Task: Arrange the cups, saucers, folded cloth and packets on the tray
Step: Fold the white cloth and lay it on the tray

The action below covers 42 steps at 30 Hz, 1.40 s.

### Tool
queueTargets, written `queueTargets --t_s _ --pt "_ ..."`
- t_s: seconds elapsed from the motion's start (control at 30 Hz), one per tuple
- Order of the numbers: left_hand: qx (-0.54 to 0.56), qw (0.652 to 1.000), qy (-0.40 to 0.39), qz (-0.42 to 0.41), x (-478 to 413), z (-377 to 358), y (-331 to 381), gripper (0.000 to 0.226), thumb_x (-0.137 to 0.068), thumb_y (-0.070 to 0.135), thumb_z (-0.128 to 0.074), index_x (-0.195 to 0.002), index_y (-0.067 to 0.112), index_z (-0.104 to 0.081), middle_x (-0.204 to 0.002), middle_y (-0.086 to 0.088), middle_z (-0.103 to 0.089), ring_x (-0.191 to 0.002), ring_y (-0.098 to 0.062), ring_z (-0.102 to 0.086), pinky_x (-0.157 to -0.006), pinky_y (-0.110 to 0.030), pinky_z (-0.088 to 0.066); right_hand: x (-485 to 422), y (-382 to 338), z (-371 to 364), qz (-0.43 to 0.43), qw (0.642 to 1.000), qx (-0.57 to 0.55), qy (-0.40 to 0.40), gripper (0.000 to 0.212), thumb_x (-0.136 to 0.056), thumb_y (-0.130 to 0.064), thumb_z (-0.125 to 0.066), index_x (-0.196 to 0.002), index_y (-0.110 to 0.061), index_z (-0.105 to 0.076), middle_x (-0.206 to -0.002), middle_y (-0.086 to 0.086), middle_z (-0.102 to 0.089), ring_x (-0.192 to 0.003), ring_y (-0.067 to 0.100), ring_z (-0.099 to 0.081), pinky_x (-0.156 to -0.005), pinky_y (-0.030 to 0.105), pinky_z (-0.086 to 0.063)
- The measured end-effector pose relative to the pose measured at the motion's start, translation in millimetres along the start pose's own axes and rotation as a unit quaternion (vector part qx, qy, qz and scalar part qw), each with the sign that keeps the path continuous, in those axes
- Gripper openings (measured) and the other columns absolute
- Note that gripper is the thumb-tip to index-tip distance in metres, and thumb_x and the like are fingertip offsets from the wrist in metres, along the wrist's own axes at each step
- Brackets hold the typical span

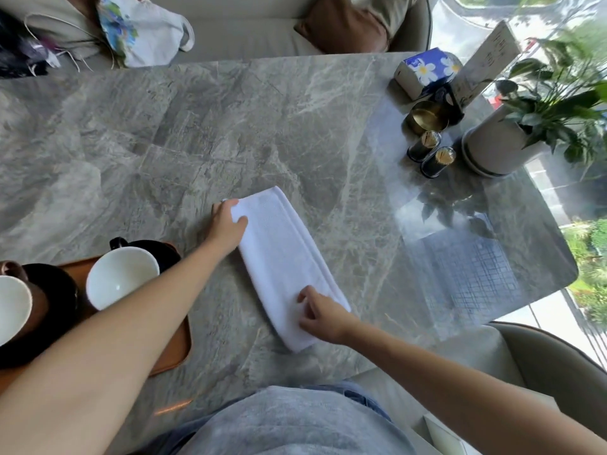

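- Cloth (pixel 282 257), white and folded into a long strip, lies flat on the grey marble counter (pixel 230 126), slanting from far-left to near-right, just beside the tray.
- Left hand (pixel 226 226) is at the far end of the cloth; its grip is closed on the corner there, thumb on top and fingertips at the edge.
- Right hand (pixel 323 318) is at the near end, fingers curled, its grip pinching the cloth close to the near edge.
- Orange-brown tray (pixel 174 349) sits at the left of the counter, and the left forearm crosses above it.
- 2 white-lined cups stand on the tray: the near cup (pixel 121 279) on a dark saucer (pixel 164 254), and the left cup (pixel 11 307), cut off by the frame, on a second dark saucer (pixel 56 290).
- Far right on the counter, well apart from the cloth: a blue flowered tissue pack (pixel 423 68), 2 toothpick holders (pixel 423 144) side by side, and a potted plant (pixel 492 142).
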State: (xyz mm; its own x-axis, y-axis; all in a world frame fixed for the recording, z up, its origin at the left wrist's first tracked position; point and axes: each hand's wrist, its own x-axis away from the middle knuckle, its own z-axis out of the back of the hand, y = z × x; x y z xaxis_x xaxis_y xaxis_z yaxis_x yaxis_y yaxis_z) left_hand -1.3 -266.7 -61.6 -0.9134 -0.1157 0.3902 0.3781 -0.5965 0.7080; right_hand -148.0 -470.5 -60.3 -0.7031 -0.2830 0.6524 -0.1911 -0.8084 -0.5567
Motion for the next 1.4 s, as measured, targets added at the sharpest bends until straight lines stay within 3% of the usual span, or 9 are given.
queueTargets --t_s 0.1,0.2,0.33,0.47,0.63,0.8,0.97,1.23,1.4 --pt "-0.018 0.999 -0.016 -0.026 -15 10 10 0.049 -0.089 0.008 -0.051 -0.135 -0.001 -0.038 -0.143 -0.02 -0.03 -0.131 -0.027 -0.037 -0.104 -0.026 -0.025 -8 -22 -12 -0.025 0.991 -0.117 -0.058 0.038 -0.085 -0.013 -0.056 -0.119 -0.008 -0.038 -0.076 0.002 -0.056 -0.067 0.019 -0.056 -0.062 0.029 -0.045" --pt "-0.15 0.984 -0.002 -0.093 -10 12 13 0.053 -0.087 0.015 -0.054 -0.135 0.006 -0.033 -0.148 -0.011 -0.022 -0.131 -0.027 -0.031 -0.106 -0.037 -0.027 -18 -36 -12 -0.056 0.972 -0.212 -0.088 0.036 -0.089 -0.013 -0.053 -0.121 -0.009 -0.036 -0.076 0.001 -0.053 -0.063 0.014 -0.056 -0.061 0.028 -0.049" --pt "-0.248 0.941 -0.067 -0.223 37 -2 2 0.039 -0.085 0.015 -0.051 -0.123 0.013 -0.044 -0.131 -0.005 -0.044 -0.12 -0.027 -0.043 -0.097 -0.042 -0.036 -23 -39 -4 -0.061 0.962 -0.236 -0.12 0.034 -0.092 -0.013 -0.05 -0.123 -0.008 -0.037 -0.08 0.005 -0.054 -0.068 0.017 -0.056 -0.062 0.028 -0.048" --pt "-0.276 0.893 -0.137 -0.329 95 -9 -26 0.013 -0.083 0.015 -0.051 -0.095 0.016 -0.057 -0.093 0.0 -0.063 -0.089 -0.023 -0.06 -0.076 -0.033 -0.042 -14 -21 10 0.09 0.995 -0.001 -0.038 0.022 -0.086 -0.012 -0.054 -0.108 -0.012 -0.052 -0.088 0.002 -0.054 -0.076 0.018 -0.052 -0.067 0.031 -0.044" --pt "-0.34 0.838 -0.21 -0.371 131 -7 -62 0.015 -0.075 0.032 -0.064 -0.083 0.02 -0.059 -0.084 0.003 -0.061 -0.08 -0.018 -0.06 -0.077 -0.026 -0.031 0 20 29 0.224 0.926 0.304 -0.018 0.022 -0.082 -0.028 -0.061 -0.103 -0.024 -0.056 -0.107 -0.001 -0.054 -0.101 0.018 -0.049 -0.077 0.033 -0.04" --pt "-0.404 0.828 -0.189 -0.34 144 -13 -74 0.042 -0.067 0.063 -0.054 -0.085 0.024 -0.051 -0.091 0.007 -0.053 -0.087 -0.015 -0.053 -0.086 -0.027 -0.044 1 29 26 0.23 0.909 0.347 -0.007 0.028 -0.08 -0.029 -0.065 -0.105 -0.026 -0.055 -0.111 -0.003 -0.055 -0.103 0.02 -0.051 -0.083 0.035 -0.039" --pt "-0.437 0.801 -0.179 -0.367 145 -13 -69 0.037 -0.06 0.056 -0.066 -0.071 0.025 -0.05 -0.083 0.006 -0.055 -0.08 -0.015 -0.057 -0.075 -0.028 -0.05 -2 21 28 0.215 0.916 0.34 -0.012 0.02 -0.081 -0.019 -0.061 -0.101 -0.021 -0.056 -0.105 0.0 -0.059 -0.1 0.024 -0.057 -0.084 0.036 -0.039" --pt "-0.425 0.797 -0.189 -0.385 147 -9 -65 0.031 -0.059 0.046 -0.075 -0.065 0.023 -0.054 -0.079 0.007 -0.058 -0.075 -0.011 -0.058 -0.067 -0.017 -0.049 2 14 23 0.218 0.902 0.373 0.013 0.019 -0.076 -0.019 -0.049 -0.094 -0.018 -0.055 -0.095 0.002 -0.06 -0.089 0.026 -0.057 -0.076 0.036 -0.045" --pt "-0.325 0.863 -0.202 -0.33 145 -3 -69 0.017 -0.087 0.029 -0.05 -0.088 0.014 -0.058 -0.098 0.0 -0.058 -0.096 -0.016 -0.055 -0.076 -0.024 -0.043 8 19 21 0.199 0.944 0.259 0.05 0.018 -0.076 -0.025 -0.05 -0.093 -0.02 -0.051 -0.1 -0.003 -0.055 -0.081 0.022 -0.057 -0.058 0.035 -0.046"
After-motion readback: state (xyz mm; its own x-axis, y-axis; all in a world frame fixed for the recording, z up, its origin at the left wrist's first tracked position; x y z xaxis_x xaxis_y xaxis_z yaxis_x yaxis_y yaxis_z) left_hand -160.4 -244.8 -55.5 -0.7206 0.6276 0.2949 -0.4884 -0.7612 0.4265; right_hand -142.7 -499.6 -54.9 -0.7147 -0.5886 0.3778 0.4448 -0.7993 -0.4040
